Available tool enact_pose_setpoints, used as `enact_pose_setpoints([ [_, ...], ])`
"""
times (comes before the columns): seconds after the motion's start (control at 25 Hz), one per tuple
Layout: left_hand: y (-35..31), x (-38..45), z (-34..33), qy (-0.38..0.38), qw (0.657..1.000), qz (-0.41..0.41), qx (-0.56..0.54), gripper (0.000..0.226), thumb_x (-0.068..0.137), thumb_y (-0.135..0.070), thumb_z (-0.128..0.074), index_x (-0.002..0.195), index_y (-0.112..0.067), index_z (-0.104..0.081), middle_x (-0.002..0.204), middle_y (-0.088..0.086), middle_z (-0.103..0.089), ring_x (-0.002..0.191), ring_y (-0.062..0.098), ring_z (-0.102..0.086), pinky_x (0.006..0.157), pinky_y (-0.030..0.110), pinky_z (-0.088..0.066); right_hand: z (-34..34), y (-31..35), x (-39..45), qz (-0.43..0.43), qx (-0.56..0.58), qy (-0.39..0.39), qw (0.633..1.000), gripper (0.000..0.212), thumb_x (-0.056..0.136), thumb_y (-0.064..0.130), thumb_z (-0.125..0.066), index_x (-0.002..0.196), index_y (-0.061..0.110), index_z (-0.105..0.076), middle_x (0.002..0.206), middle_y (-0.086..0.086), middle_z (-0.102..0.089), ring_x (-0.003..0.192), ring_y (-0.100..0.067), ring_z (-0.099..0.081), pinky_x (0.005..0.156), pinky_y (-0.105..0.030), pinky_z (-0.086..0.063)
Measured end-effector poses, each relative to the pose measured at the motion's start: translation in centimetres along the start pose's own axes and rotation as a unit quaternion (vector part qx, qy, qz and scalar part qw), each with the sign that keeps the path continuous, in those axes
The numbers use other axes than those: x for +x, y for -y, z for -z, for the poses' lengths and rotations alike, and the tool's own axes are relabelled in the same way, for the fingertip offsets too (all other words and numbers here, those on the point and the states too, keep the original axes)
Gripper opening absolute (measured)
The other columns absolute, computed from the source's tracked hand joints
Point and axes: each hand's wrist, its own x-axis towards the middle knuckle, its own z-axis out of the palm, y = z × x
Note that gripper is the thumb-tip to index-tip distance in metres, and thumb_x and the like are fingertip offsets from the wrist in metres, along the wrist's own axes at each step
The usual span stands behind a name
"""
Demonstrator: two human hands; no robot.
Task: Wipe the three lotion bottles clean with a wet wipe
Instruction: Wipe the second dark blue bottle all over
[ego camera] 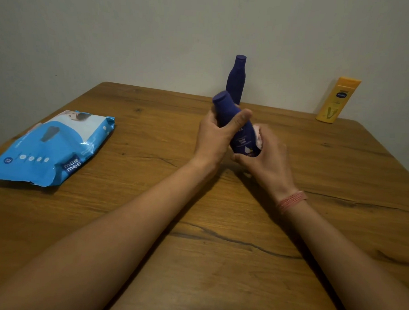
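Observation:
My left hand [217,136] grips a dark blue lotion bottle [243,139] around its upper half, tilted with the cap to the upper left, above the table's middle. Around the bottle's lower end my right hand [266,157] presses a white wet wipe [258,136], mostly hidden under the fingers. A second dark blue bottle [236,80] stands upright behind them at the table's far edge. At the far right a yellow lotion bottle [338,101] leans against the wall.
A blue pack of wet wipes [51,148] lies on the left of the wooden table [149,211]. A plain wall runs behind the far edge. A pink band sits on my right wrist.

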Motion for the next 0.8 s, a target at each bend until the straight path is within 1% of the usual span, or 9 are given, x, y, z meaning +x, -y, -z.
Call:
enact_pose_setpoints([
  [0.08, 0.3, 0.6, 0.5, -0.068, 0.997, 0.032, -0.026, 0.039, 0.085, -0.033, -0.073, 0.112, -0.012, -0.054, 0.101, 0.008, -0.07, 0.084, 0.015, -0.073, 0.08, 0.032, -0.059, -0.7, 0.5, -0.3, 0.057, -0.029, 0.003, 0.998, 0.063, 0.079, 0.02, -0.076, 0.135, 0.018, -0.046, 0.132, 0.0, -0.054, 0.12, -0.012, -0.051, 0.101, -0.028, -0.044],
  [0.16, 0.5, 1.1, 1.0, -0.105, 0.989, 0.077, -0.076, 0.041, 0.088, -0.04, -0.068, 0.113, -0.011, -0.055, 0.104, 0.008, -0.073, 0.087, 0.023, -0.073, 0.087, 0.045, -0.059, -1.6, 1.0, -0.7, 0.115, -0.086, 0.043, 0.989, 0.069, 0.089, 0.021, -0.066, 0.149, 0.018, -0.032, 0.152, -0.003, -0.037, 0.139, -0.014, -0.034, 0.115, -0.033, -0.03],
  [0.24, 0.7, 1.4, 1.5, -0.07, 0.972, 0.139, -0.176, 0.047, 0.092, -0.049, -0.06, 0.118, -0.01, -0.056, 0.107, 0.012, -0.073, 0.093, 0.026, -0.073, 0.09, 0.05, -0.057, -2.1, 1.0, -0.8, 0.144, -0.181, 0.086, 0.969, 0.078, 0.092, 0.031, -0.06, 0.154, 0.019, -0.014, 0.162, -0.001, -0.013, 0.149, -0.015, -0.011, 0.121, -0.035, -0.012],
  [0.32, 0.6, 1.2, 1.3, -0.006, 0.959, 0.177, -0.221, 0.052, 0.097, -0.056, -0.045, 0.12, -0.011, -0.058, 0.107, 0.015, -0.073, 0.099, 0.028, -0.072, 0.091, 0.048, -0.056, -1.7, 0.5, -0.6, 0.143, -0.205, 0.101, 0.963, 0.082, 0.094, 0.04, -0.053, 0.155, 0.019, -0.003, 0.163, 0.002, 0.003, 0.149, -0.012, 0.003, 0.122, -0.036, -0.003],
  [0.44, 1.8, 0.9, 0.5, 0.077, 0.974, 0.153, -0.15, 0.055, 0.104, -0.049, -0.026, 0.136, -0.013, -0.052, 0.128, 0.015, -0.065, 0.12, 0.027, -0.062, 0.107, 0.045, -0.046, -0.5, 0.0, 0.0, 0.102, -0.092, 0.089, 0.987, 0.067, 0.099, 0.034, -0.035, 0.155, 0.019, -0.001, 0.163, 0.003, 0.005, 0.149, -0.006, 0.005, 0.123, -0.036, -0.006],
  [0.48, 2.1, 0.7, 0.2, 0.103, 0.974, 0.153, -0.131, 0.053, 0.105, -0.046, -0.026, 0.138, -0.014, -0.051, 0.133, 0.015, -0.061, 0.124, 0.026, -0.059, 0.11, 0.045, -0.042, -0.4, 0.1, 0.0, 0.099, -0.07, 0.081, 0.989, 0.066, 0.098, 0.032, -0.033, 0.155, 0.019, -0.002, 0.163, 0.003, 0.004, 0.148, -0.005, 0.005, 0.123, -0.034, -0.006],
  [0.56, 2.3, 0.4, 0.1, 0.133, 0.972, 0.16, -0.106, 0.049, 0.106, -0.042, -0.029, 0.142, -0.015, -0.049, 0.14, 0.013, -0.057, 0.128, 0.023, -0.055, 0.113, 0.043, -0.04, -0.7, 0.6, -0.4, 0.121, -0.089, 0.079, 0.986, 0.066, 0.098, 0.034, -0.031, 0.155, 0.018, 0.0, 0.163, 0.002, 0.005, 0.148, -0.004, 0.007, 0.122, -0.029, -0.004],
  [0.68, 2.2, 0.4, 0.7, 0.145, 0.968, 0.168, -0.122, 0.048, 0.106, -0.038, -0.032, 0.145, -0.014, -0.045, 0.142, 0.012, -0.054, 0.13, 0.023, -0.054, 0.112, 0.04, -0.041, -1.4, 0.9, -0.5, 0.15, -0.124, 0.072, 0.978, 0.063, 0.101, 0.042, -0.027, 0.155, 0.019, -0.002, 0.163, 0.003, 0.003, 0.148, -0.004, 0.006, 0.122, -0.029, -0.004],
  [0.8, 2.0, 0.5, 0.6, 0.116, 0.971, 0.169, -0.126, 0.045, 0.105, -0.037, -0.038, 0.143, -0.015, -0.048, 0.132, 0.014, -0.061, 0.119, 0.024, -0.061, 0.099, 0.037, -0.051, -1.0, 0.6, -0.1, 0.085, -0.022, 0.044, 0.995, 0.058, 0.105, 0.038, -0.029, 0.155, 0.019, -0.008, 0.163, 0.003, -0.006, 0.148, -0.002, -0.004, 0.122, -0.03, -0.013],
])
